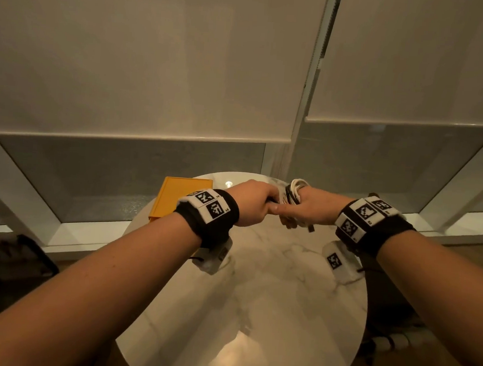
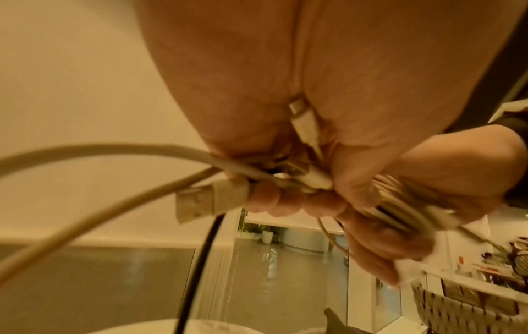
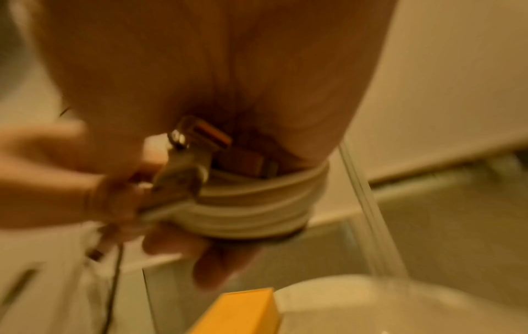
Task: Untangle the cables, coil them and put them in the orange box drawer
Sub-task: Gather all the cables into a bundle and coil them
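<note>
Above the round marble surface [image 1: 270, 285], both hands grip the white cables [image 1: 295, 192]; coiling seems nearly finished, the orange box [image 1: 176, 198] still waits.

Bare forearms; each wrist wears a black band [image 1: 217, 224] with white black-patterned marker tags [image 1: 359, 216]

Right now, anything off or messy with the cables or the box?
Nothing damaged or spilled. The coil is wound round the right hand, but loose cable ends still trail from the left hand, including a black cable. The orange box lies flat on the table; I can't tell whether its drawer is open.
</note>
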Motion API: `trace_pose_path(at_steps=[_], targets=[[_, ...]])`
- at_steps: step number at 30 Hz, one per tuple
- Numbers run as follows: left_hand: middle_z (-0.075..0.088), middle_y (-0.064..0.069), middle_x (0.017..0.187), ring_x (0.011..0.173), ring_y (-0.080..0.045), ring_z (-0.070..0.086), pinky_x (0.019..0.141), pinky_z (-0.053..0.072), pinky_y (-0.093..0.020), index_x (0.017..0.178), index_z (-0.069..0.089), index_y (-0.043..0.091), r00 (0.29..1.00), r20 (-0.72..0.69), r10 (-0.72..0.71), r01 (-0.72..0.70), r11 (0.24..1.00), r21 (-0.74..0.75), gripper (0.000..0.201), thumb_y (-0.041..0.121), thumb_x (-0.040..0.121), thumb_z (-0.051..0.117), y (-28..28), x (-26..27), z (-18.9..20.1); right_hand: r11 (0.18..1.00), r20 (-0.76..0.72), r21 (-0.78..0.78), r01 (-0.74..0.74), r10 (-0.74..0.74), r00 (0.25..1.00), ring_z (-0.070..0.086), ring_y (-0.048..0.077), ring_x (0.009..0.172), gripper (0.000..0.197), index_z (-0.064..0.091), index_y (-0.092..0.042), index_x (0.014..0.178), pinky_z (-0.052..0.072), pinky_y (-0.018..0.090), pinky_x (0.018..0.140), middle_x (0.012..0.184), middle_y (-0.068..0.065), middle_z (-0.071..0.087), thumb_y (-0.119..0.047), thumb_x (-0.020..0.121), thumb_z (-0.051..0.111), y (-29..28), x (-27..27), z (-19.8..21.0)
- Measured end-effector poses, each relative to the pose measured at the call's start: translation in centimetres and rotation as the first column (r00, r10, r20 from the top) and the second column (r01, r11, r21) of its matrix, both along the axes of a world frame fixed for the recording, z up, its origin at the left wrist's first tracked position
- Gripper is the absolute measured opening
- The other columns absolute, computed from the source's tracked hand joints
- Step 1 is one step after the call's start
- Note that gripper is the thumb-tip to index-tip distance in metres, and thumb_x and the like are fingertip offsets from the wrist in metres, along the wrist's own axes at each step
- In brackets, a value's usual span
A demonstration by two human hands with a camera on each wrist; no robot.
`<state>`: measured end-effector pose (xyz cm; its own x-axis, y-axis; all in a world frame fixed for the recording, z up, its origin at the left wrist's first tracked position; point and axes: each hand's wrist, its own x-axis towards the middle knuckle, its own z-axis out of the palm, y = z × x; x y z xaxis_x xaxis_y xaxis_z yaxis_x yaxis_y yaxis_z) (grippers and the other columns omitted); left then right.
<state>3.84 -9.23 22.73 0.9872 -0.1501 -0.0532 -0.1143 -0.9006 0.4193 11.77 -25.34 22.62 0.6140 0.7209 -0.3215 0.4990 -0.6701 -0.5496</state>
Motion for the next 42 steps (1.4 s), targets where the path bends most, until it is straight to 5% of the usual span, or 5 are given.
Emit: trace_pose_path(at_steps=[17,23,28,31,42], targets=[[0.065,-0.003,0.103,0.097,-0.018,0.062,0.089,0.048,-0.034,0.107,0.063,0.018,0.977,0.193,0.091,0.025,0.849,-0.528,0.052,0.044,0.104,0.018,-1.9,0.3,-0.8,0.582,-0.818,0.559,0.590,0.502,0.280,0.065,0.018,0.073,0.020,0.066,-0.007,0.078,0.055,0.026,0.072,0.058,0.002,0.060,-0.022,0.078,0.078,-1.8,-5.0,-1.5],[0.064,0.016,0.057,0.061,0.006,0.062,0.066,0.046,-0.016,0.081,0.059,0.029,0.984,-0.079,0.160,-0.158,0.581,-0.798,0.055,0.049,0.103,0.014,-3.3,0.9,-0.1,0.369,-0.756,0.567,0.737,0.589,0.287,0.064,0.016,0.077,0.016,0.067,-0.008,0.082,0.057,0.027,0.075,0.065,0.001,0.065,-0.022,0.081,0.075,-0.7,-5.5,0.0],[0.065,-0.009,0.101,0.099,-0.020,0.065,0.092,0.051,-0.037,0.103,0.062,0.020,0.950,-0.265,0.163,-0.300,0.261,-0.917,0.035,0.039,0.104,0.033,-3.7,0.6,-0.6,0.241,-0.762,0.515,0.823,0.568,0.311,0.062,0.014,0.085,0.020,0.070,-0.006,0.093,0.057,0.025,0.080,0.073,0.002,0.068,-0.022,0.090,0.059,0.2,-5.8,0.6],[0.059,-0.006,0.078,0.061,-0.010,0.064,0.055,0.054,-0.024,0.092,0.056,0.013,0.958,-0.236,0.161,-0.276,0.308,-0.910,0.023,0.018,0.103,0.036,-3.7,0.0,-0.8,0.160,-0.784,0.492,0.856,0.509,0.356,0.070,0.019,0.088,0.027,0.066,-0.002,0.111,0.059,0.027,0.079,0.087,0.007,0.071,-0.016,0.088,0.061,0.7,-5.9,0.7],[0.056,-0.006,0.077,0.044,-0.013,0.040,0.044,0.034,-0.022,0.096,0.055,0.011,0.940,-0.311,0.138,-0.337,0.493,-0.802,0.031,0.031,0.103,0.032,-2.5,0.4,-2.1,0.051,-0.815,0.571,0.819,0.153,0.559,0.063,0.014,0.114,0.034,0.057,-0.018,0.129,0.053,0.029,0.095,0.117,-0.002,0.064,-0.007,0.096,0.054,2.1,-2.7,-0.3]])
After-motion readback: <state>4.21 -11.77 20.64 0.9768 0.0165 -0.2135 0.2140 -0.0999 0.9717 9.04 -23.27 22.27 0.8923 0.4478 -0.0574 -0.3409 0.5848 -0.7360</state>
